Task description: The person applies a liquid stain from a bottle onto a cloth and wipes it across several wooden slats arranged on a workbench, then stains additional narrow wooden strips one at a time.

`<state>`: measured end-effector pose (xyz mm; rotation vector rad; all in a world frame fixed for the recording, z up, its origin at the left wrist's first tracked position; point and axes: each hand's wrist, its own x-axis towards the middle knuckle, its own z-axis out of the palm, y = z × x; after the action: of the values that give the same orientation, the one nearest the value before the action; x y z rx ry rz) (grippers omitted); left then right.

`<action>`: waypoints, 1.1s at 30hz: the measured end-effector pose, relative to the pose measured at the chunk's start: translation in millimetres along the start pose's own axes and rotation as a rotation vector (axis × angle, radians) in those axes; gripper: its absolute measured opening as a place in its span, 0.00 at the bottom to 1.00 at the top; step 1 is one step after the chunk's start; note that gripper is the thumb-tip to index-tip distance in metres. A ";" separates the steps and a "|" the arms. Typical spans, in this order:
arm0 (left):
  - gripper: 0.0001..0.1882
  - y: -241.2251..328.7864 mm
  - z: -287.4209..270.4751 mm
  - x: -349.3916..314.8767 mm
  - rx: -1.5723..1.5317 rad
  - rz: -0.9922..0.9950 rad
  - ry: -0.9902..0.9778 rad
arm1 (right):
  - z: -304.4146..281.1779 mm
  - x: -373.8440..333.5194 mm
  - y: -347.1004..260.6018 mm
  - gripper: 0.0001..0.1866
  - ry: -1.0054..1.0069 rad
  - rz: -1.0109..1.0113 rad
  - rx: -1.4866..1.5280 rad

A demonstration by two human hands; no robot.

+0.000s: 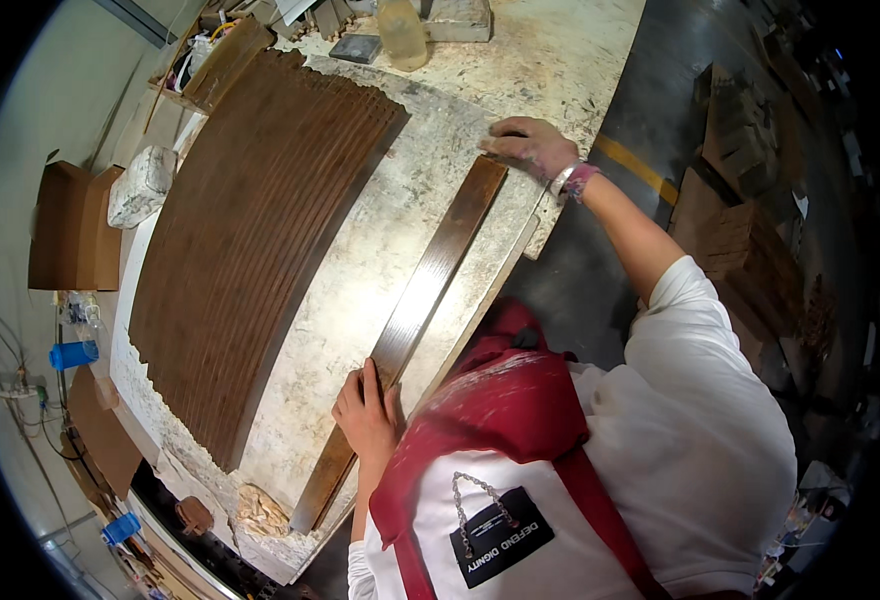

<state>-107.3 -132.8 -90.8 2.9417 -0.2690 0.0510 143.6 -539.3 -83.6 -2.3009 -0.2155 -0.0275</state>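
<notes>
"How far along is it?"
"Partway, seemingly: one plank (429, 285) lies on the worktop (368, 262) and a row of boards (260, 230) left of it; which are finished can't be told."
"The hands?"
"The left hand (365, 412) rests on the plank, fingers loosely spread; the right hand (535, 145) bends at its far end, grip unclear."
"Writing?"
"Pale lettering on a black patch (503, 537), right of the plank."

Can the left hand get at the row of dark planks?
Likely yes: the left hand rests on the single plank, and only bare tabletop separates it from the row of dark planks; nothing seems to block the way.
</notes>
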 end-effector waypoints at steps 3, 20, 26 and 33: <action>0.31 -1.4 6.4 1.0 0.038 0.002 0.049 | 6.8 5.1 -25.9 0.26 -0.018 0.259 -0.026; 0.36 -22.2 -32.2 -29.8 -0.131 -0.156 0.164 | 109.1 6.9 -191.3 0.17 -0.575 -0.108 0.219; 0.34 -51.8 -11.6 -80.5 -0.074 -0.251 0.153 | 277.2 -48.4 -352.3 0.15 -0.845 -1.036 0.054; 0.27 -57.0 17.8 -71.6 -0.227 -0.281 0.400 | 423.6 -187.0 -490.3 0.12 -1.147 -1.444 0.198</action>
<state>-166.9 -68.4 -122.3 2.6369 0.1850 0.5226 -142.0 69.0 -26.4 -1.2513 -2.2065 0.5396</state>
